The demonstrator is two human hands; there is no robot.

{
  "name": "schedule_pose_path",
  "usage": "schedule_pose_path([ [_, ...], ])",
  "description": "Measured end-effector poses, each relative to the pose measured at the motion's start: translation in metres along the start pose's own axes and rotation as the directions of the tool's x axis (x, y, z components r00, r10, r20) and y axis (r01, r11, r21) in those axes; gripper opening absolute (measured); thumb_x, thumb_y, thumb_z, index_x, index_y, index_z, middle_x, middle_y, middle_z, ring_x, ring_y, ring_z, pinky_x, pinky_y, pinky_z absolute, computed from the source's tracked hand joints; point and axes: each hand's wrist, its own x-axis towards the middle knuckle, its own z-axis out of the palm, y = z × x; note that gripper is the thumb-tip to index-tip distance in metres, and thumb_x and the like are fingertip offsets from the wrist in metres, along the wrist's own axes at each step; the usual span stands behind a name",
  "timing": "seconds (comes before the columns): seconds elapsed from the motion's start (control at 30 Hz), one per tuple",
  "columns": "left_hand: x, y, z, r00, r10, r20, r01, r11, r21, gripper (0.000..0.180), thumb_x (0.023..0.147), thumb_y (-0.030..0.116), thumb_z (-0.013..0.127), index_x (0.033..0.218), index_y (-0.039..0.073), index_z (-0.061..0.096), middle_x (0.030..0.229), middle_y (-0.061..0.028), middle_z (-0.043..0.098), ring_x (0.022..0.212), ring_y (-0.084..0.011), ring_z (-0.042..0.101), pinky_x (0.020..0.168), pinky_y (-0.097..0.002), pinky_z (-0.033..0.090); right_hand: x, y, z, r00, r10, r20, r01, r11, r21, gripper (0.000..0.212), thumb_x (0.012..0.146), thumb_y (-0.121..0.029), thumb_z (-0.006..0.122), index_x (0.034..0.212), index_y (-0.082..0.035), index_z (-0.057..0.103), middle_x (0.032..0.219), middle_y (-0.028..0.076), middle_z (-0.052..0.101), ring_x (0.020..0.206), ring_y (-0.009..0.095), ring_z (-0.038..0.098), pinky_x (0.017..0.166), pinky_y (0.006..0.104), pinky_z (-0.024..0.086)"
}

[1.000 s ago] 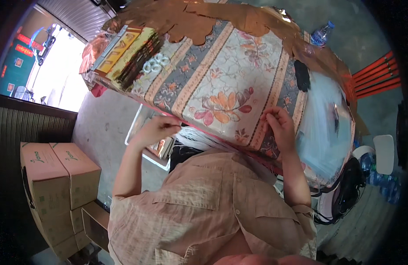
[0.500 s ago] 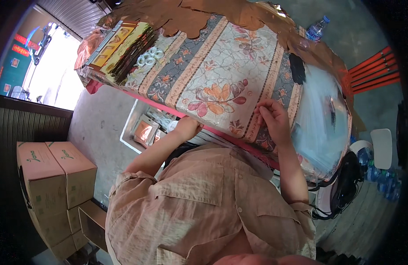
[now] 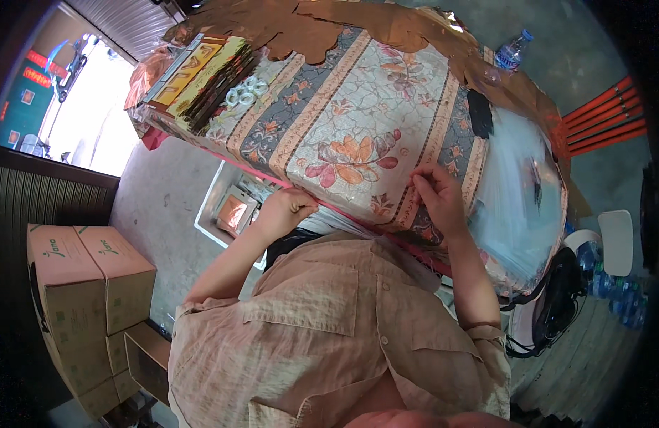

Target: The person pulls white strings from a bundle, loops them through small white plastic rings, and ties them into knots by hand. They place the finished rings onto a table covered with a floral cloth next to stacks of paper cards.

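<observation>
My left hand (image 3: 285, 212) is by the table's near edge, above a white foam box. Its fingers are curled into a pinch, and anything between them is too small to make out. Over the patterned tablecloth (image 3: 322, 132), to the right of a large printed flower, my right hand (image 3: 440, 201) has thumb and forefinger pressed together. What that pinch holds, if anything, does not show either. Nearest to the right hand lies a pile of clear plastic bags (image 3: 515, 192) at the table's right end.
A stack of printed cards (image 3: 201, 78) and several white rings (image 3: 245, 91) sit at the table's left end. Brown sheeting (image 3: 386, 25) covers the far edge. The foam box (image 3: 209, 207) stands below; cartons (image 3: 76, 299) are at left. A water bottle (image 3: 512, 53) stands beyond the table.
My left hand has drawn back a little to the left and toward me, turning so its pinched fingers show. My right hand has shifted only slightly.
</observation>
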Motion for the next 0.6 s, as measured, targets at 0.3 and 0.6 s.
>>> schedule_pose_path([
  [0.3, 0.004, 0.050, -0.043, 0.984, 0.113, -0.136, -0.140, 0.969, -0.203, 0.009, 0.078, 0.009, 0.061, 0.081, 0.001, 0.060, 0.077, -0.0103, 0.060, 0.075, -0.0222, 0.058, 0.068, -0.0308, 0.044, -0.007, -0.038, 0.034, 0.951, -0.221, 0.215, 0.292, 0.868, -0.401, 0.012, 0.082, -0.006, 0.055, 0.094, -0.002, 0.055, 0.076, 0.002, 0.057, 0.062, 0.005, 0.051, 0.056, 0.0213, 0.042],
  [0.6, 0.047, 0.108, -0.075, 0.985, 0.044, -0.165, -0.137, 0.779, -0.612, 0.009, 0.085, 0.007, 0.053, 0.091, 0.000, 0.052, 0.077, -0.0029, 0.054, 0.068, -0.0078, 0.052, 0.059, -0.0198, 0.043, 0.002, -0.103, 0.029, 0.929, 0.112, 0.353, -0.086, 0.992, -0.089, 0.014, 0.090, -0.013, 0.045, 0.094, -0.005, 0.055, 0.067, 0.001, 0.053, 0.058, 0.007, 0.051, 0.054, 0.0227, 0.043],
])
